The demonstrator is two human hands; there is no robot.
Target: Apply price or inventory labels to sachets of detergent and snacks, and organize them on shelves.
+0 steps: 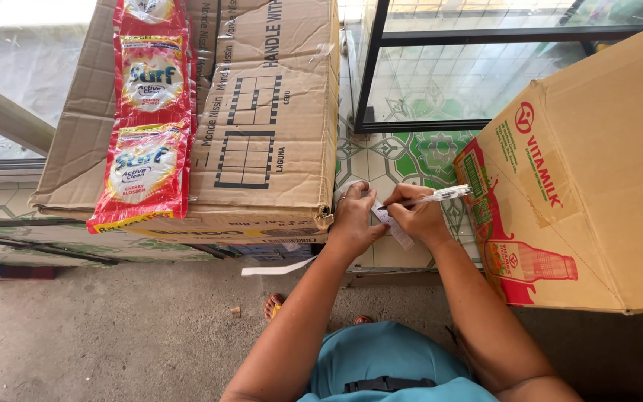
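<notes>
left hand (354, 216): centre of the frame, pressed flat on a paper slip (394, 223), fingers curled over its upper end, holding it down on the tiled ledge (381, 160).
right hand (416, 214): just right of the left hand, fingers closed on a clear pen (434, 196), tip touching the slip.
slip: small, white, between the two hands, at the near edge of the ledge.
edges: a big carton (262, 112) sits just left of the left hand, its corner almost touching the wrist; a second carton (597, 171) stands close on the right.
open room: only the narrow tiled gap between the cartons.
sachets (146, 112): red strip hanging down the left carton, upper left of the frame.
surface: green-and-white patterned tiles, a glass case (485, 67) behind at upper right.
floor (113, 335): bare concrete at the bottom, a white strip (277, 267) lying under the left carton.
</notes>
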